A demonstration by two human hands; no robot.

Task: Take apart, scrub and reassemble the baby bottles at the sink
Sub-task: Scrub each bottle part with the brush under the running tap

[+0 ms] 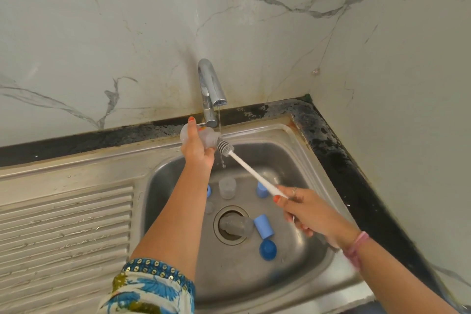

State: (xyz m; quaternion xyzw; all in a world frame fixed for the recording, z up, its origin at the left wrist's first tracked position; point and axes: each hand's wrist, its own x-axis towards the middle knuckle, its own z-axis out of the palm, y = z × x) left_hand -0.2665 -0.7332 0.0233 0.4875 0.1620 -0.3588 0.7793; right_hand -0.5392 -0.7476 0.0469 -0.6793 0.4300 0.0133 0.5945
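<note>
My left hand (197, 146) grips a clear baby bottle (207, 138) sideways under the tap (211, 92), where a thin stream of water runs. My right hand (303, 209) holds the white handle of a bottle brush (252, 173). Its grey ribbed head (224, 146) sits at the bottle's mouth. In the sink basin (300, 160) lie loose parts: a clear cup (227, 187), blue rings (262, 190), a blue collar (263, 226), a blue cap (267, 250) and a clear piece over the drain (235, 224).
A ribbed steel draining board (63, 232) lies left of the basin. A black counter edge (339, 160) runs behind and to the right, meeting marble-patterned walls in the corner. My patterned sleeve (150, 288) covers the left upper arm.
</note>
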